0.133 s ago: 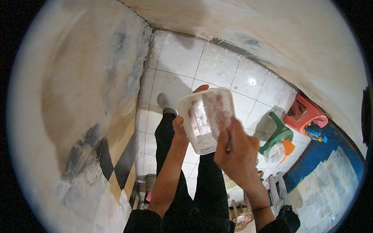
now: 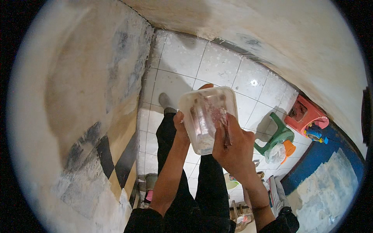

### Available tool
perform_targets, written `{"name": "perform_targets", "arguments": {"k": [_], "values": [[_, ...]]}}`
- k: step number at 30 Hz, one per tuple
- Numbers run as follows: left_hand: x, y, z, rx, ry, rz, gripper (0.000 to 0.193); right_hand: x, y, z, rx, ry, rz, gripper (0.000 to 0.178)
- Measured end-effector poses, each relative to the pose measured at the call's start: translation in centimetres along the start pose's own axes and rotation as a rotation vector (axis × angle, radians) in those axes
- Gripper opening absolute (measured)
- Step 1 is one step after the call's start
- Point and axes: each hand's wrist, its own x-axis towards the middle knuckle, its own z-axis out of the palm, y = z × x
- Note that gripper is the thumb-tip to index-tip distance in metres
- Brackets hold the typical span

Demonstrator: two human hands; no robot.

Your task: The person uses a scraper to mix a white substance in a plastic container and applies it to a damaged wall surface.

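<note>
A clear, rectangular plastic container (image 2: 197, 145) is held in front of me, tilted so that its open top faces up towards me. My left hand (image 2: 182, 126) grips it from the left side, thumb on the near rim and fingertips showing past the far edge. Reaching in over the right rim, my right hand (image 2: 235, 143) is closed around a slim thing whose kind I cannot make out. Its pinkish, white-smeared end (image 2: 220, 115) shows inside the container. Whitish residue clings to the container's inner walls, and the bottom shines.
White floor tiles (image 2: 182, 58) are speckled with white near the patchy walls. To the right stand a green plastic stool (image 2: 280, 134) with a clear bag (image 2: 275, 153) and an orange cup (image 2: 288, 148), and a red stool (image 2: 305, 116). A dark bucket (image 2: 150, 180) sits at lower left.
My right hand has shifted slightly left within the container, showing more of the thing it holds. The container has moved a little to the right.
</note>
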Motion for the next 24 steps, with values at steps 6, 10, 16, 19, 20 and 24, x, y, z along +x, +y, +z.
{"name": "perform_targets", "arguments": {"k": [6, 10, 16, 19, 20, 24], "values": [[0.0, -1.3, -1.4, -0.21, -0.085, -0.103, 0.122, -0.6, 0.7, 1.5, 0.19, 0.017, 0.002, 0.013], [-0.6, -1.7, -2.0, -0.219, -0.014, -0.177, 0.117, -1.5, 0.9, 2.1, 0.208, 0.041, 0.038, 0.01], [-0.9, -1.6, -3.5, -0.063, 0.007, -0.218, 0.115, -2.4, 1.1, 1.5, 0.214, 0.106, 0.029, 0.01], [-1.2, -1.5, -2.7, -0.077, 0.019, -0.192, 0.115, -3.1, -0.6, 0.4, 0.185, 0.054, 0.051, 0.031], [-1.3, -1.5, -2.4, -0.082, 0.022, -0.189, 0.116, -2.9, -1.1, 0.3, 0.135, 0.006, 0.007, 0.031], [-1.5, -1.4, -2.1, -0.099, 0.028, -0.184, 0.116, -1.8, 0.1, 2.0, 0.184, -0.014, 0.034, 0.029]]}}
